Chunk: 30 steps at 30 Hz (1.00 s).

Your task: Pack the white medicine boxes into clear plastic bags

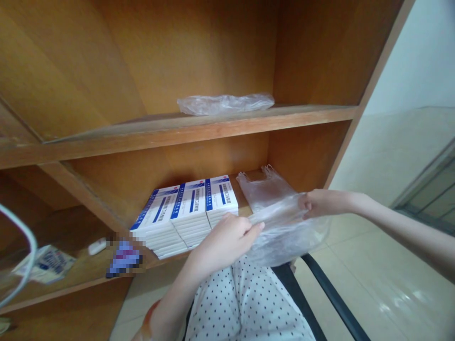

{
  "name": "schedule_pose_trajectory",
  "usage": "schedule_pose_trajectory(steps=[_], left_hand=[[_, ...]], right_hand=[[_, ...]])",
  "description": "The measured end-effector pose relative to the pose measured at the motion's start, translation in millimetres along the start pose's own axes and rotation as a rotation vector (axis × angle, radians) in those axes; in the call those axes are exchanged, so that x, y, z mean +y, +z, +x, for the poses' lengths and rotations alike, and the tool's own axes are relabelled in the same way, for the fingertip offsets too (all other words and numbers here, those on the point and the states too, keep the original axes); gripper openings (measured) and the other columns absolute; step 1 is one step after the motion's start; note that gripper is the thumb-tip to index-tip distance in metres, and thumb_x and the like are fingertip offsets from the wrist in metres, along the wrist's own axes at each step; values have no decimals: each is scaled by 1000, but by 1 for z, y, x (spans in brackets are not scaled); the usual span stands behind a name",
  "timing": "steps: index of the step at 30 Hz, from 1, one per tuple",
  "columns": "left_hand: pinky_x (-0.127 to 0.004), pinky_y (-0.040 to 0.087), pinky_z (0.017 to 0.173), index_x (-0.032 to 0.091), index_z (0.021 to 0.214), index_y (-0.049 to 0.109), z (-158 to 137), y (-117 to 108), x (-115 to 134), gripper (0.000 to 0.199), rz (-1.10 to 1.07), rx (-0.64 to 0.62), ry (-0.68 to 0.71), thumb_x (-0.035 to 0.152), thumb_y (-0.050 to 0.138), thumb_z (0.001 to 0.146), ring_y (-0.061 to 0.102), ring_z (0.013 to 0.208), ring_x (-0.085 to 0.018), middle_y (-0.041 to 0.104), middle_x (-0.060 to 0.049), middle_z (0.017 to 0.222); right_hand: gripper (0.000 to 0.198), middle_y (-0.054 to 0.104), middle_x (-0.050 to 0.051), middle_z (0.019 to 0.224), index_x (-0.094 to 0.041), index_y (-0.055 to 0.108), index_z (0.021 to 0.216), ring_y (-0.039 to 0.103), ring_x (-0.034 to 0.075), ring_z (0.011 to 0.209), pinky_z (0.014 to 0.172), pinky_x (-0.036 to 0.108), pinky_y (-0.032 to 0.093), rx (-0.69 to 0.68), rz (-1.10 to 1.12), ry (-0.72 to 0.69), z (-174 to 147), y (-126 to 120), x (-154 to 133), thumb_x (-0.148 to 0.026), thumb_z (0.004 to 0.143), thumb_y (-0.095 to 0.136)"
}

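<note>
A clear plastic bag point(284, 241) is stretched between my two hands in front of the lower shelf. My left hand point(232, 237) pinches its left side, thumb pressed against the fingers. On the other side, my right hand point(314, 203) grips the bag with curled fingers. Behind it, more clear plastic with bunched handles point(266, 187) lies on the shelf; whether this is part of the same bag I cannot tell. To the left of the bag stand three stacks of white and blue booklets point(190, 199), side by side, close to my left hand.
A folded clear plastic bundle point(225, 104) lies on the upper wooden shelf point(199, 135). In the left compartment are a printed packet point(46, 265), a small white object point(97, 246) and a blurred blue item point(124, 258). A white cable point(30, 237) hangs at far left. A black chair arm point(330, 293) is at lower right.
</note>
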<state>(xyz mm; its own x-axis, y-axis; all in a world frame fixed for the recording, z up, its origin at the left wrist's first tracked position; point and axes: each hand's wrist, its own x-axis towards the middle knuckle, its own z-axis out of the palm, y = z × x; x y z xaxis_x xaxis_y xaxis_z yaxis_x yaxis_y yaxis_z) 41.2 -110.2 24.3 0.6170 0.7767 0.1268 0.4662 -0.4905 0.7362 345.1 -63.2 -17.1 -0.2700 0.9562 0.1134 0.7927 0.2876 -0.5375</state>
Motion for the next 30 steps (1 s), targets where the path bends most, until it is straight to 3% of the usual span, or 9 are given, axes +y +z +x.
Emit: schedule_pose_trajectory(steps=[2, 3, 7, 10, 13, 16, 24, 26, 30], left_hand=[[-39, 45, 71, 21, 51, 59, 6, 21, -1, 35, 368, 191, 113, 25, 46, 84, 53, 55, -18, 58, -7, 56], [-40, 45, 71, 20, 52, 61, 10, 33, -2, 33, 530, 205, 161, 18, 44, 81, 55, 59, -20, 59, -9, 59], [-41, 45, 66, 10, 62, 66, 28, 68, -9, 26, 882, 70, 60, 0, 43, 69, 61, 77, -31, 62, -21, 80], [-40, 46, 71, 5, 82, 67, 52, 71, -13, 24, 902, 21, -108, -2, 48, 69, 61, 87, -33, 60, -26, 98], [-38, 46, 79, 2, 108, 58, 76, 68, -23, 33, 874, -8, -284, 3, 49, 76, 59, 99, -31, 56, -25, 110], [-37, 45, 84, 1, 117, 50, 91, 70, -42, 38, 851, -24, -372, 1, 43, 80, 55, 108, -29, 55, -25, 114], [-38, 42, 90, -2, 115, 50, 96, 83, -87, 43, 805, -26, -340, 6, 52, 73, 54, 108, -32, 57, -24, 113], [-39, 42, 89, 0, 112, 52, 94, 86, -90, 37, 801, 45, -297, 7, 49, 76, 55, 105, -31, 59, -22, 109], [-41, 41, 89, 7, 106, 55, 85, 91, -87, 28, 804, 303, -111, 11, 40, 83, 52, 105, -28, 59, -17, 113]], right_hand=[[9, 64, 1, 63, -17, 67, 69, 56, 13, 54, 48, 22, 37, -172, -151, -50, 19, -4, 16, -22, 63, 71], [19, 66, 3, 71, -16, 69, 79, 58, 14, 60, 52, 23, 39, -216, -195, -45, 29, -6, 23, -18, 61, 72], [51, 68, 8, 89, -15, 69, 99, 62, 21, 78, 65, 27, 45, -199, -328, -14, 57, -8, 34, -17, 49, 79], [59, 67, 11, 100, -16, 69, 102, 62, 28, 94, 79, 33, 46, -252, -460, 5, 69, -2, 29, -26, 46, 82], [69, 61, 14, 117, -16, 64, 114, 54, 33, 112, 93, 38, 42, -366, -530, 32, 77, 5, 26, -30, 49, 80], [83, 54, 15, 128, -15, 56, 126, 49, 35, 119, 99, 40, 39, -458, -538, 94, 82, 15, 32, -31, 48, 79], [91, 51, 15, 132, -15, 53, 128, 50, 34, 118, 98, 37, 41, -544, -503, 120, 88, 41, 55, -27, 42, 80], [90, 50, 15, 132, -16, 50, 131, 51, 33, 117, 94, 36, 43, -546, -469, 141, 88, 40, 58, -28, 46, 77], [85, 53, 15, 130, -13, 52, 129, 52, 33, 115, 93, 36, 45, -526, -309, 113, 88, 29, 53, -37, 51, 75]])
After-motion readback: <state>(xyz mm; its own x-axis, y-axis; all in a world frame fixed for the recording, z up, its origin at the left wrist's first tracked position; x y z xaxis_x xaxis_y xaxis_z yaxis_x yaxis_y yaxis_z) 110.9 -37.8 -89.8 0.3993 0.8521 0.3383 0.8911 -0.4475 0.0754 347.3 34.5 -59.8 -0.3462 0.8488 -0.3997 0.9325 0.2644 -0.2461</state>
